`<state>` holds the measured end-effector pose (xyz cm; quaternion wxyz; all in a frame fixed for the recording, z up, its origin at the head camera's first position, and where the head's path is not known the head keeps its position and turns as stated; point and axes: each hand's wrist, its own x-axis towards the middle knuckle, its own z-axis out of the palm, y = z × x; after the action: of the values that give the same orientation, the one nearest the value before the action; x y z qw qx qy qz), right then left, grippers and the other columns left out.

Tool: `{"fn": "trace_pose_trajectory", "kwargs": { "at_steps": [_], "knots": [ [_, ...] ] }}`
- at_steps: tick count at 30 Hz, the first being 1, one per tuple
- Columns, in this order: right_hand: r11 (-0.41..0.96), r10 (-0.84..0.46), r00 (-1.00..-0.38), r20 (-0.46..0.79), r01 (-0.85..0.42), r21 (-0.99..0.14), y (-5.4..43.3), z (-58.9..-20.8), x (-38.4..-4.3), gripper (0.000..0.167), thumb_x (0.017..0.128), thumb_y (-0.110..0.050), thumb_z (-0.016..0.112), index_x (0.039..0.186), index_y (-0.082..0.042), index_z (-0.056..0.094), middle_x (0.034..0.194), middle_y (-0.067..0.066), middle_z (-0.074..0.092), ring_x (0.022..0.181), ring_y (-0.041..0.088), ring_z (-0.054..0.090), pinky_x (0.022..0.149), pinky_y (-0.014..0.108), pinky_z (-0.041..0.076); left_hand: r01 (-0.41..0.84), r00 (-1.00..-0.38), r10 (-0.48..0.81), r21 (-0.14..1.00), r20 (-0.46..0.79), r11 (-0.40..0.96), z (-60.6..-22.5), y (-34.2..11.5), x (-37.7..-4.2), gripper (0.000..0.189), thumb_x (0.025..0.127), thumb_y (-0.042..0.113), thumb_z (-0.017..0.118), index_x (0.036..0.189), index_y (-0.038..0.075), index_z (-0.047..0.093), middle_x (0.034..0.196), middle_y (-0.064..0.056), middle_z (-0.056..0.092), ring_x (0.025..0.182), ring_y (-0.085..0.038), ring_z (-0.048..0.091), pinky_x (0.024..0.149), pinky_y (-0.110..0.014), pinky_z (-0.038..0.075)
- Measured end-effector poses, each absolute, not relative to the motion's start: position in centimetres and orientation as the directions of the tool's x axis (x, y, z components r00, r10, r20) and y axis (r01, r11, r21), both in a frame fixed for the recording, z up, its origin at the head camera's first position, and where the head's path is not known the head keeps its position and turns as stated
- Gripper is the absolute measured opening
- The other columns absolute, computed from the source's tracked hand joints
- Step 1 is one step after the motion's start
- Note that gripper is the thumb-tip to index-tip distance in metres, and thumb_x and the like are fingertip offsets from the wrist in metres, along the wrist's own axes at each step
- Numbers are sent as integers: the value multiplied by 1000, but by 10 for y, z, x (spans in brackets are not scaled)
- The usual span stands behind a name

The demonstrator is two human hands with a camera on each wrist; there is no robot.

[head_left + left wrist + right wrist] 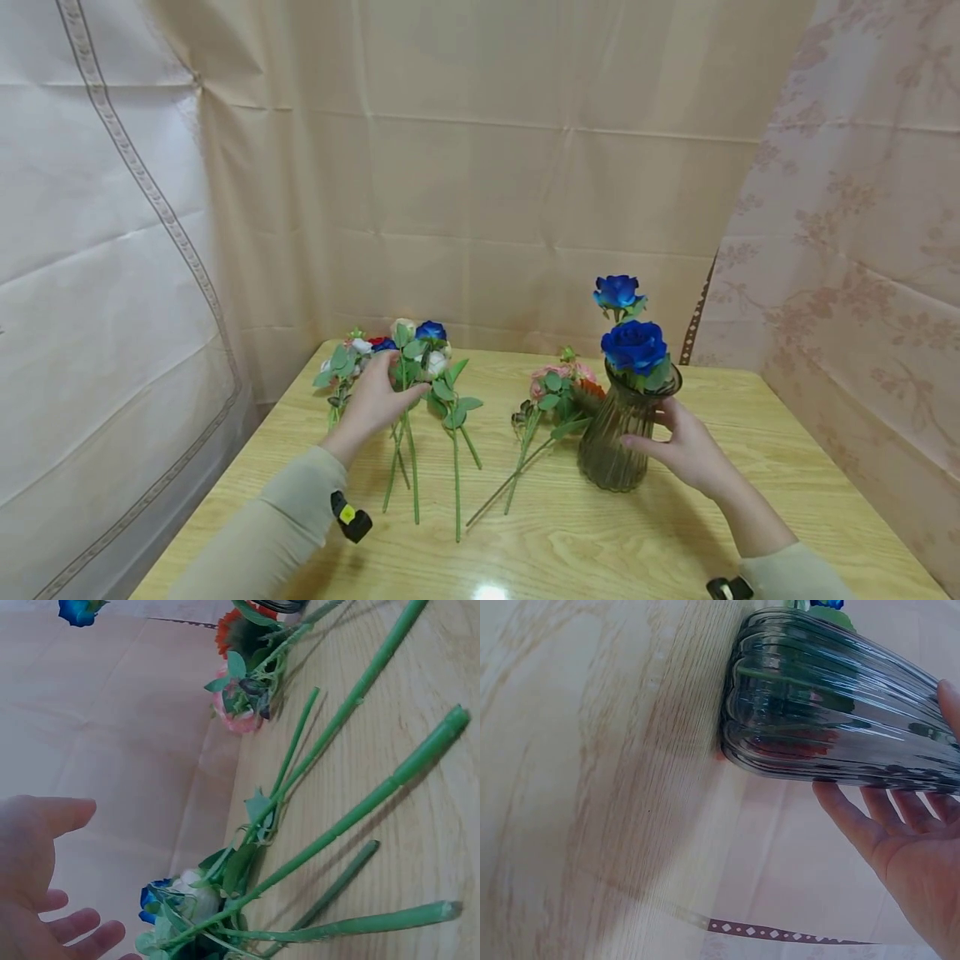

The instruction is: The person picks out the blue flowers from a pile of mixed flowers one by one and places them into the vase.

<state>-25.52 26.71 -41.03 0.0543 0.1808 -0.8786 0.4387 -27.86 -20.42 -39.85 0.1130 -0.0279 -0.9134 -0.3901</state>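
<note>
My left hand (372, 402) is spread over a bunch of artificial flowers at the table's left, thumb apart from the fingers. In the left wrist view this hand (26, 889) has nothing in its grasp. Below it lie blue roses (431, 331), white roses (436, 363) and green stems (341, 825). At the right, a ribbed, see-through dark glass vase (617, 437) holds two blue roses (635, 347), one higher than the other. My right hand (686, 450) grips its side; the right wrist view shows fingers (851, 817) along one side, thumb opposite.
Between the hands lies another bunch with pink flowers (551, 377), an orange-red flower (592, 388) and stems towards the front. Several small flowers (347, 358) lie at the left edge of the wooden table (570, 550). Curtains (480, 183) hang behind and at both sides.
</note>
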Motion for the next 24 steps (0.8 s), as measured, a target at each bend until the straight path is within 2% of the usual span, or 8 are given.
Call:
{"fn": "trace_pose_trajectory", "kwargs": {
  "at_steps": [7, 18, 20, 24],
  "knots": [
    [547, -271, -929, 253, -365, -754, 267, -413, -257, 95, 89, -36, 82, 159, -4, 25, 153, 27, 38, 132, 54, 44, 88, 59, 54, 65, -988, -52, 691, 147, 720, -410, -206, -280, 99, 89, 53, 75, 159, 5, 25, 152, -22, 42, 136, -42, 44, 106, -61, 41],
    [540, -274, -928, 251, -364, -759, 265, -411, -255, 96, 90, -35, 81, 159, -4, 23, 154, 27, 37, 132, 54, 43, 88, 59, 54, 23, -997, -32, 692, 67, 722, -428, -209, -282, 86, 91, 49, 75, 151, -2, 39, 135, -22, 57, 119, -38, 58, 94, -55, 51],
    [540, -270, -929, 252, -363, -759, 266, -412, -256, 96, 89, -36, 81, 159, -5, 24, 154, 27, 37, 132, 54, 43, 88, 59, 54, 12, -998, -31, 687, 49, 727, -431, -210, -283, 85, 91, 48, 75, 150, -2, 40, 132, -21, 59, 113, -36, 61, 90, -53, 53],
    [541, -269, -931, 248, -359, -761, 267, -413, -256, 96, 89, -37, 81, 160, -6, 23, 155, 26, 36, 133, 54, 42, 90, 61, 53, -15, -999, -31, 676, 11, 736, -434, -210, -284, 81, 92, 42, 75, 149, -4, 40, 114, -15, 65, 90, -27, 65, 74, -45, 55]
  ]
}}
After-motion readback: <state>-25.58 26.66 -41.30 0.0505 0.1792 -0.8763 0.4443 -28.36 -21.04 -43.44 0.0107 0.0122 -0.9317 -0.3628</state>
